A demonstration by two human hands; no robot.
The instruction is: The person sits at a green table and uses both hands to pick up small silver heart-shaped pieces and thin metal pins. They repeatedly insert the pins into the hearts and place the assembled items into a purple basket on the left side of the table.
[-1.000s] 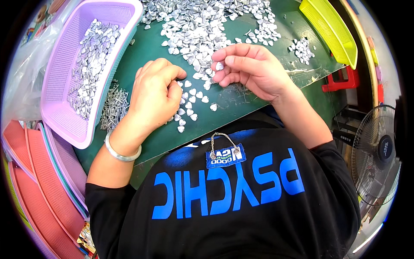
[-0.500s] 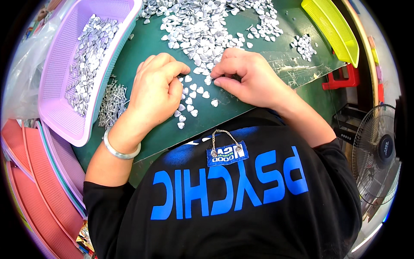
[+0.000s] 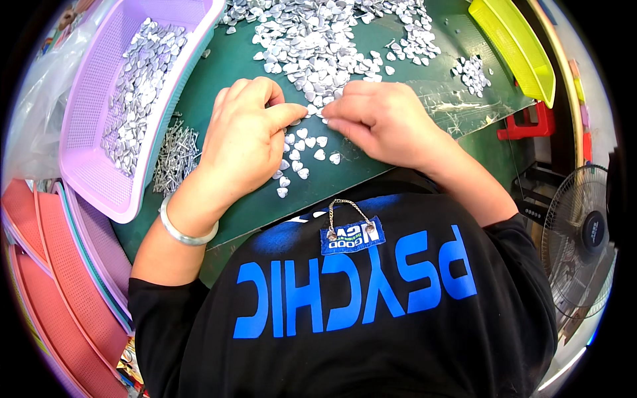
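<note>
Many small silver heart-shaped pieces [image 3: 308, 43] form a pile on the green tabletop [image 3: 232, 60], narrowing toward me. At its near tip, my left hand [image 3: 245, 142] stretches its index finger onto the pieces, its thumb apart below and the other fingers curled. Facing it, my right hand [image 3: 391, 123] brings thumb and index finger close together at a silver heart-shaped piece; the fingertips partly cover it. Several loose heart pieces [image 3: 302, 144] lie singly between the hands, nearer to me. A silvery bangle [image 3: 186, 232] circles my left wrist.
A lilac basket [image 3: 83, 142] holding more hearts stands at left, beside a heap of metal pins [image 3: 176, 156]. A yellow-green basket [image 3: 514, 50] and a small heart pile [image 3: 472, 75] lie at right. A red stool [image 3: 531, 123], a fan [image 3: 574, 239] and stacked pink baskets [image 3: 63, 298] flank the table.
My left index finger has straightened and reached right, to the pile's near tip. My right hand has barely moved. The whole view has shifted slightly.
</note>
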